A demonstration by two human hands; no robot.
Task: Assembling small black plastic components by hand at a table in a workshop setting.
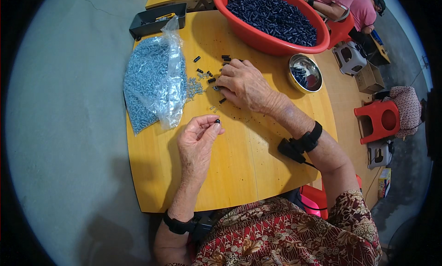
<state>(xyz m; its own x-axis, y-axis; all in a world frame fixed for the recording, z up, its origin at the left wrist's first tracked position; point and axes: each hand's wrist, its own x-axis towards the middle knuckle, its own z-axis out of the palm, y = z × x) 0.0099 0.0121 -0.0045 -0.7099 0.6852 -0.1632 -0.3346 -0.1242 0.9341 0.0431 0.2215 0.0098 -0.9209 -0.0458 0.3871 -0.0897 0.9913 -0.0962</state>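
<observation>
My left hand [199,138] is closed in a pinch, with a small black cylindrical piece [217,121] between thumb and fingertips. Further up the table, my right hand [246,84] has its fingers bent together over the loose pieces; whatever they grip is hidden. Several short black cylinders [197,59] lie scattered around its fingertips. Beside them spreads a little heap of small shiny metal pieces [194,87], thin like screws or pins. To its left a clear plastic bag [171,98] lies full of the same metal pieces.
A large red basin [276,47] heaped with black cylinders stands at the far side. Near it sits a metal bowl [314,63] holding some of them. A grey tray [138,30] with tools occupies the far left corner. Other people, red stools [368,110] and a cardboard box [369,79] are at right.
</observation>
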